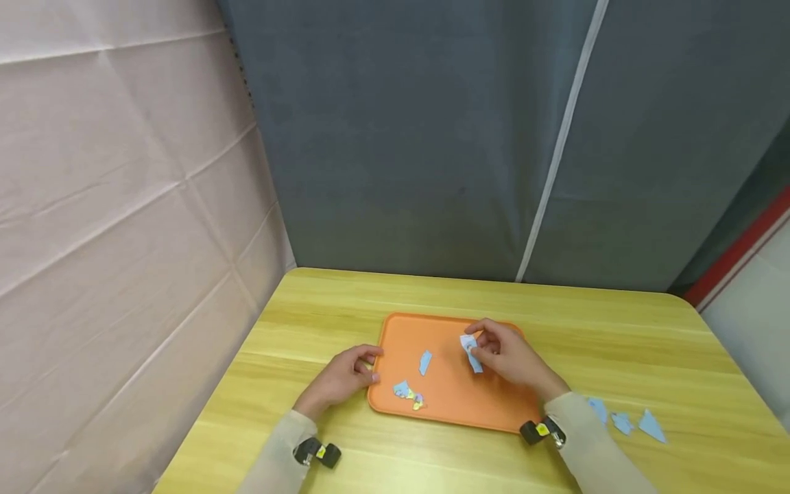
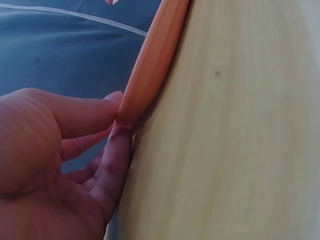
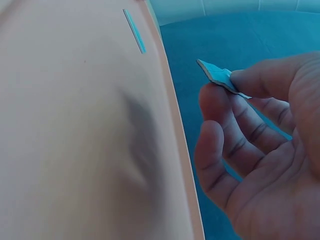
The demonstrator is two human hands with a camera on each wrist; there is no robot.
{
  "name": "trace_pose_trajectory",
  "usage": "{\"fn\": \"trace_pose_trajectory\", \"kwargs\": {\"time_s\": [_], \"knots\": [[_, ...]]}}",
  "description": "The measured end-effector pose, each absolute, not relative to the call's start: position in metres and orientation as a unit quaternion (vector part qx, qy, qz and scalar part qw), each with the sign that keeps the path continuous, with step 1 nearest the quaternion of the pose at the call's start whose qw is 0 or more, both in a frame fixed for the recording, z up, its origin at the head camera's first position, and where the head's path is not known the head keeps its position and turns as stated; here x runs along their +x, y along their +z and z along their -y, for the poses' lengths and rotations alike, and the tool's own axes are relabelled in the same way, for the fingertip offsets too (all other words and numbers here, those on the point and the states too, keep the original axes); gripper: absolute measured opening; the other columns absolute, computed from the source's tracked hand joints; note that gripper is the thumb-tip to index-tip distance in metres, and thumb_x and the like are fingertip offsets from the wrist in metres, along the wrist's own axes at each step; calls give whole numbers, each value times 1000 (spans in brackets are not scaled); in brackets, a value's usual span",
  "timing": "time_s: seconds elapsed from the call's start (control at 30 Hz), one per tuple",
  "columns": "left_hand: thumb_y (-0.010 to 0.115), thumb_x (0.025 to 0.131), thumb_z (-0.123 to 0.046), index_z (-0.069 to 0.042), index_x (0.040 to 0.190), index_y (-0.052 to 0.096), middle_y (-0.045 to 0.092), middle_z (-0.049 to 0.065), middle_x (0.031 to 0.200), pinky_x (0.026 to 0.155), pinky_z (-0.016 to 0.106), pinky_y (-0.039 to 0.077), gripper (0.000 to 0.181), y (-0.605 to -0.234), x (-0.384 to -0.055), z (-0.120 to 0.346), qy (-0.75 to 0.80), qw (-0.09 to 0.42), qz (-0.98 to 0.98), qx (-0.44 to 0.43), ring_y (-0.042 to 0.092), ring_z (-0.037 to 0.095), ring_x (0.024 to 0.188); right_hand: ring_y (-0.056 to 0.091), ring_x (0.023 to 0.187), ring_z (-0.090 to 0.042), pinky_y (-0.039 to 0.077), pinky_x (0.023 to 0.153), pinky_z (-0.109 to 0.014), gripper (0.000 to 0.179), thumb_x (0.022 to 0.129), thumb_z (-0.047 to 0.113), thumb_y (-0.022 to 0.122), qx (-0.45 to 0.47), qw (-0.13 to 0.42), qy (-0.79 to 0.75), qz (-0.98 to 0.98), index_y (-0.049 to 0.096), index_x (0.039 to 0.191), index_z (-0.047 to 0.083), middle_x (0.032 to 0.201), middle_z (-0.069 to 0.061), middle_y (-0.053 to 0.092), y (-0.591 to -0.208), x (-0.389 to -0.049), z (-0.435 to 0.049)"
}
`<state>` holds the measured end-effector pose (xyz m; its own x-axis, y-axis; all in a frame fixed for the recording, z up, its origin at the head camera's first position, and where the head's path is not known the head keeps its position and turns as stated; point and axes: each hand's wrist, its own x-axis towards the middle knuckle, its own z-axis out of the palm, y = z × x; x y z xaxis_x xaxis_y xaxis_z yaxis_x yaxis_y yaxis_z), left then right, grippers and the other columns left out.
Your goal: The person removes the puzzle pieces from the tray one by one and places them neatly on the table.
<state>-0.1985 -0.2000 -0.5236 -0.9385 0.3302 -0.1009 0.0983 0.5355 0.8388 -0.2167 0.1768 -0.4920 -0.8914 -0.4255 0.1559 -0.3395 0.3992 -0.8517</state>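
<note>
An orange tray (image 1: 457, 408) lies on the wooden table. At its left edge my left hand (image 1: 342, 376) pinches the rim between thumb and fingers, as the left wrist view shows with the tray's side (image 2: 150, 65) in the grip. Over the tray's right part, my right hand (image 1: 515, 357) holds a small light-blue and white cardboard piece (image 3: 215, 74) between thumb and fingertips, its other fingers loosely bent. A narrow blue piece (image 1: 425, 362) lies on the tray between the hands. Nearer the front left corner sits a cluster of blue, yellow and purple pieces (image 1: 402, 390).
Several blue pieces (image 1: 651, 426) lie on the table (image 1: 617, 343) to the right of the tray, beside the right sleeve. A dark grey curtain (image 1: 401, 137) hangs behind the table's far edge. Pale cloth (image 1: 123, 240) covers the left side.
</note>
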Motion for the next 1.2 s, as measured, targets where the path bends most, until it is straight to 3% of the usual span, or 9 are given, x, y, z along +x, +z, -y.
{"fn": "trace_pose_trajectory", "kwargs": {"time_s": [0.53,1.2], "knots": [[74,97,-3,-9,147,59,60,15,128,77,34,63,52,-523,-201,205,535,175,-820,107,64,22,99,60,77,-15,51,64,-26,28,102,15,72,-176,47,-507,-843,65,129,11,98,-10,64,-489,-200,-205],[75,96,0,-10,146,61,58,16,129,78,35,64,54,-523,-199,207,555,172,-810,86,66,21,99,61,70,-14,52,58,-28,29,103,14,70,-174,17,-504,-846,63,131,6,94,-9,63,-487,-183,-228]]}}
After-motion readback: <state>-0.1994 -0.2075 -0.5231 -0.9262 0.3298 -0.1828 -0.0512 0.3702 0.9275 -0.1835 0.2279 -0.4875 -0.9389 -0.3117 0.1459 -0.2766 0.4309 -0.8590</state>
